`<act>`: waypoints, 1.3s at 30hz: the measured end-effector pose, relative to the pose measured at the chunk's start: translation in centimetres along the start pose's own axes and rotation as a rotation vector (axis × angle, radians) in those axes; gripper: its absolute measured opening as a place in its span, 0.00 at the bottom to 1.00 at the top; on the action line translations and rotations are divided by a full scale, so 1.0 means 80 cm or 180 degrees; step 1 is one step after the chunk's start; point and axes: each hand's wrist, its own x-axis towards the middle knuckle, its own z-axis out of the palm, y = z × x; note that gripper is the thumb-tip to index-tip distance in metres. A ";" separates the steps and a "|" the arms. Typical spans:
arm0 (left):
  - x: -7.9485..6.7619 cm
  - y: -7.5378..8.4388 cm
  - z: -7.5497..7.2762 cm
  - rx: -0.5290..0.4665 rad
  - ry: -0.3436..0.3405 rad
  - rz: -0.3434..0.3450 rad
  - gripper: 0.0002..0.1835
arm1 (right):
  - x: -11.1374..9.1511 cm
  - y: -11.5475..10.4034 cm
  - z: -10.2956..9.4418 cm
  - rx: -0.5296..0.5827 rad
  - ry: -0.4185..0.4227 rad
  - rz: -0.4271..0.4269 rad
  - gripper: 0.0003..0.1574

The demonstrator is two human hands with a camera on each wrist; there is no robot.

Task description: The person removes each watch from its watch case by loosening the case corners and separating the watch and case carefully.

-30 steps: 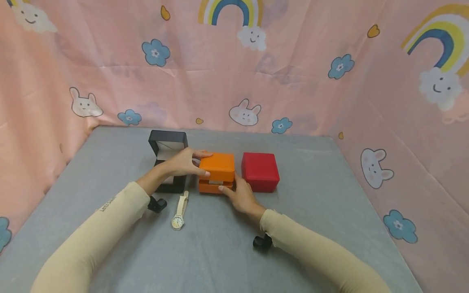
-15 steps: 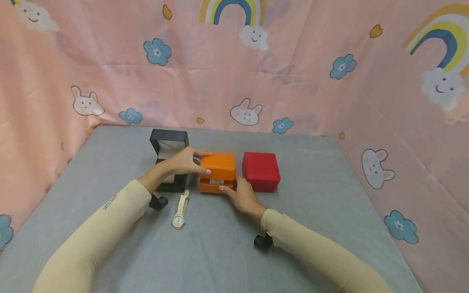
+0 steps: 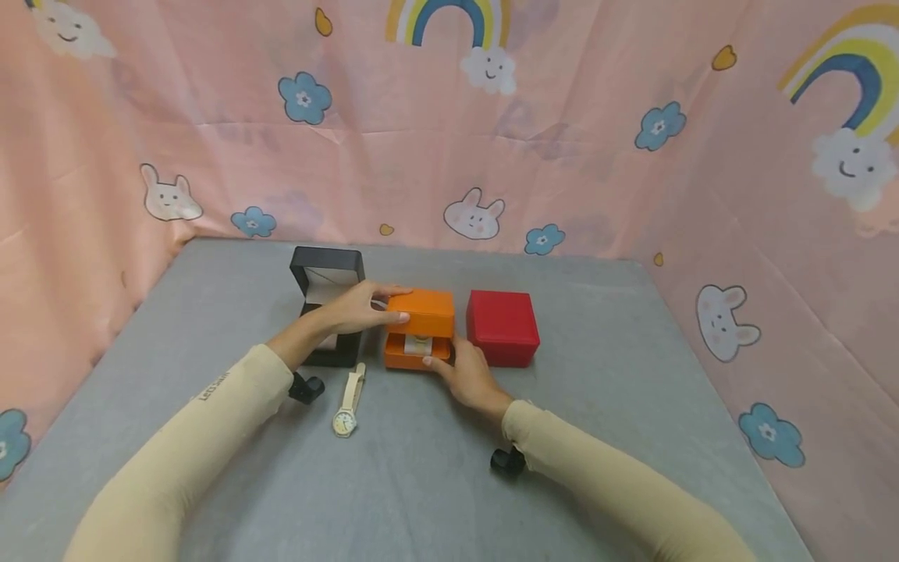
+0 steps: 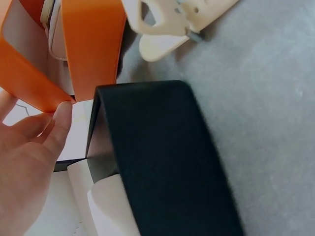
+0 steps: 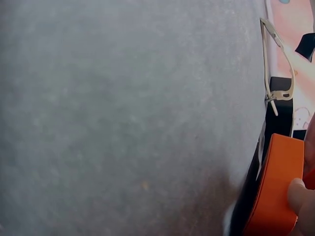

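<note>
An orange watch box (image 3: 428, 312) stands partly open near the middle of the table, its lid tilted up toward the back. My left hand (image 3: 354, 308) grips the lid's left side between thumb and fingers; in the left wrist view, that hand (image 4: 24, 162) has its fingertips at the lid's lower edge. My right hand (image 3: 472, 380) holds the base from the right, thumb on its front. Through the gap shows a pale cushion (image 3: 418, 346) with a watch around it, mostly shaded by the lid. A cream-strapped wristwatch (image 3: 345, 421) lies in front and to the left.
Left of the orange box stands an open black watch box (image 3: 326, 257) with a pale lining, partly behind my left hand. To the right is a shut red box (image 3: 500, 320). A pink printed curtain (image 3: 421, 156) encloses the grey table (image 3: 393, 484).
The orange box's lid has risen and tipped back, widening the gap so that the pale cushion inside shows more. The right hand has stayed on the base.
</note>
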 end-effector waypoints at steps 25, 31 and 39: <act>0.005 0.001 0.016 -0.0212 0.0384 -0.0096 0.30 | 0.002 0.004 0.003 -0.0075 -0.0048 -0.0024 0.49; 0.008 0.001 0.021 -0.0207 0.0434 -0.0221 0.33 | -0.001 0.005 0.002 -0.0075 -0.0040 0.0015 0.53; 0.013 0.007 0.019 -0.0230 0.0521 -0.0310 0.36 | -0.002 0.011 -0.008 -0.0034 -0.0139 -0.0120 0.53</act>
